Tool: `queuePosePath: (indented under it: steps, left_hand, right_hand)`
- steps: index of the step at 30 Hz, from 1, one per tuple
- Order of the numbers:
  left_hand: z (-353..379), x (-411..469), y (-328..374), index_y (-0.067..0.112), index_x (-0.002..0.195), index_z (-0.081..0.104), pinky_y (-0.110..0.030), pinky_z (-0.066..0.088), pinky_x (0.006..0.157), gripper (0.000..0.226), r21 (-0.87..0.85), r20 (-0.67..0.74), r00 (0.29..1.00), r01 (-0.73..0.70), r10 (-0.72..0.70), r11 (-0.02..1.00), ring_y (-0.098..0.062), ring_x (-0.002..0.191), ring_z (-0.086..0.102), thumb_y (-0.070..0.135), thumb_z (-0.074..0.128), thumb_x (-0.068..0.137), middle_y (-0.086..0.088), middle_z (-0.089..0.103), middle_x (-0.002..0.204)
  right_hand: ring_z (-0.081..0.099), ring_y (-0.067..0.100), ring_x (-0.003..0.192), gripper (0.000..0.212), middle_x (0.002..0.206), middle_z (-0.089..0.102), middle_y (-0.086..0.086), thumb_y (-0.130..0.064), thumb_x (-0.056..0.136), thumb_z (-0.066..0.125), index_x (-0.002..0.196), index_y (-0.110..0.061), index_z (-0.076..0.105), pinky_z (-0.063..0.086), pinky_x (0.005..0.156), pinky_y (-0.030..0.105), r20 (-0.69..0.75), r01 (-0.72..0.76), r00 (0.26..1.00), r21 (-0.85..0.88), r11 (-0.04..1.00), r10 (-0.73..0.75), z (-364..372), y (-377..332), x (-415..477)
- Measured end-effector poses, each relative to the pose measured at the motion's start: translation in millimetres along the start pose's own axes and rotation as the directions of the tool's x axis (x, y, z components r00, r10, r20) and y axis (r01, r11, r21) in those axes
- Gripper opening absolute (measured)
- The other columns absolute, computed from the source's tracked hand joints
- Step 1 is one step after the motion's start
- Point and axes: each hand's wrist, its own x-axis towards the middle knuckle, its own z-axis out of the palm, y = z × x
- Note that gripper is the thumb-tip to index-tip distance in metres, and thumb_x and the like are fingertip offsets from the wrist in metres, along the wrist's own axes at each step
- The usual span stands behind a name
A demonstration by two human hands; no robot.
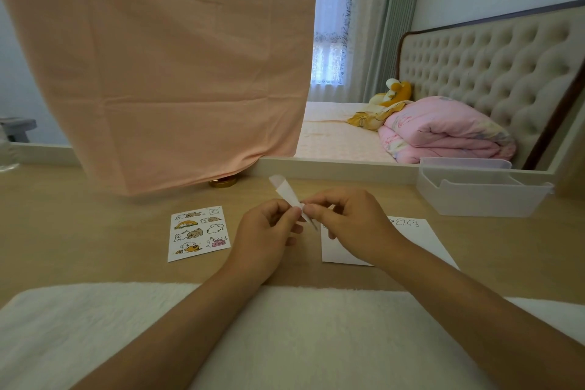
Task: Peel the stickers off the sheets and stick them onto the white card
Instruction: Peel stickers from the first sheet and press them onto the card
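gripping a curled sheet (286, 191) in the left hand (266, 237) beside the card (424, 244), pinching its edge with the right hand (351, 222), likely to peel.

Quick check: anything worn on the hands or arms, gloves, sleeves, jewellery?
Nothing worn that shows. The left hand and right hand are bare, with no gloves, rings or bracelets. Neither wrist has a watch or band, and both forearms are uncovered down to the picture's edge, so no sleeve is in view.
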Motion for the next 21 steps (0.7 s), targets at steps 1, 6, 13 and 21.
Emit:
queuePosePath:
  steps: [1, 6, 13, 21]
  left_hand:
    - [-0.4, 0.8, -0.9, 0.015, 0.088, 0.071, -0.028, 0.061, 0.071, 0.015, 0.018, 0.0, 1.0, -0.007, 0.007, 1.0, -0.012, 0.083, 0.072, 0.018, 0.06, 0.098, 0.003, 0.074, 0.085]
    - [-4.9, 2.5, -3.2, 0.029, 0.093, 0.067, -0.039, 0.06, 0.082, 0.008, 0.204, 0.026, 0.996, -0.091, 0.088, 0.975, -0.006, 0.089, 0.068, 0.03, 0.061, 0.098, 0.021, 0.067, 0.092]
    - [-4.1, -2.7, 1.4, 0.039, 0.096, 0.062, -0.04, 0.06, 0.084, 0.005, 0.127, 0.047, 0.992, -0.124, 0.119, 0.984, 0.003, 0.094, 0.065, 0.037, 0.065, 0.093, 0.034, 0.065, 0.097]
    - [-7.3, -2.5, 3.2, 0.051, 0.101, 0.061, -0.018, 0.054, 0.071, 0.041, 0.206, 0.005, 0.973, -0.225, 0.229, 0.952, 0.0, 0.082, 0.063, 0.011, 0.063, 0.092, 0.027, 0.067, 0.089]
  right_hand:
    - [0.058, 0.0, 0.058, 0.012, 0.087, 0.075, -0.017, -0.029, 0.09, 0.074, 0.098, -0.035, 0.08, 0.051, 0.062, 0.024, -0.014, -0.004, 1.0, -0.017, 1.0, 0.004, 0.7, 1.4, 0.4]
    - [0.057, -0.001, 0.058, 0.013, 0.091, 0.076, -0.019, -0.023, 0.087, 0.077, 0.096, -0.031, 0.082, 0.048, 0.06, 0.019, -0.063, -0.014, 0.998, -0.049, 0.999, 0.01, 0.5, 5.8, 2.3]
    - [0.058, -0.002, 0.07, 0.013, 0.091, 0.071, -0.022, -0.035, 0.09, 0.071, 0.1, -0.032, 0.079, 0.047, 0.064, 0.021, -0.029, 0.108, 0.992, -0.273, 0.956, -0.121, -1.6, 0.3, 0.7]
    - [0.054, -0.014, 0.071, 0.013, 0.093, 0.07, -0.021, -0.037, 0.092, 0.068, 0.098, -0.032, 0.079, 0.035, 0.061, 0.01, 0.002, 0.093, 0.995, -0.354, 0.931, -0.099, -13.3, -4.4, 3.5]
